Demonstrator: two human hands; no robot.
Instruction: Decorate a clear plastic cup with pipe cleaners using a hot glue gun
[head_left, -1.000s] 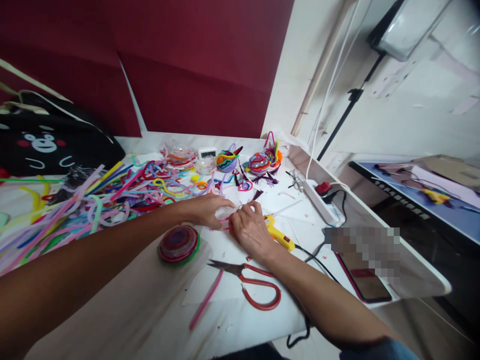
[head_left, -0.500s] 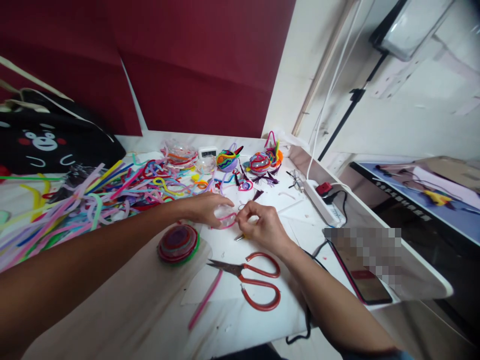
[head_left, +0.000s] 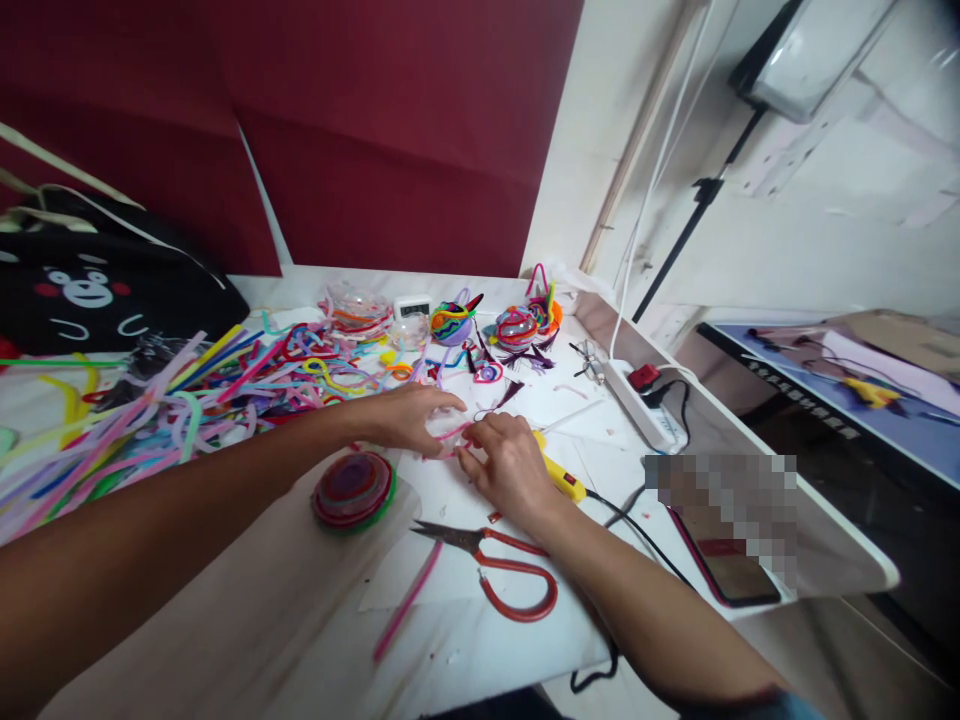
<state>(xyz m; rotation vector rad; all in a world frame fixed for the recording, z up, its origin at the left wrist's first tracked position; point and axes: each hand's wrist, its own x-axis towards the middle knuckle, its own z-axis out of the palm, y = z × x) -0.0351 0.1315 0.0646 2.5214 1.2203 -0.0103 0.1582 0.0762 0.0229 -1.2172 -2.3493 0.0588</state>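
Both hands meet at the clear piece

The right hand (head_left: 514, 470) now has its bent fingertips against the right edge of the clear piece with a pink strand (head_left: 451, 434), centre of the frame; half a second ago they were pinched together beside it. The yellow glue gun (head_left: 564, 478), largely covered then, shows again beside that hand. The strand is probably being pressed or adjusted. The left hand (head_left: 411, 418) grips the piece's left side between curved thumb and fingers.

Whether the right fingers pinch anything, I cannot tell. The gun's nozzle is hidden, and the right forearm partly covers the red-handled scissors (head_left: 469, 541), lower centre.
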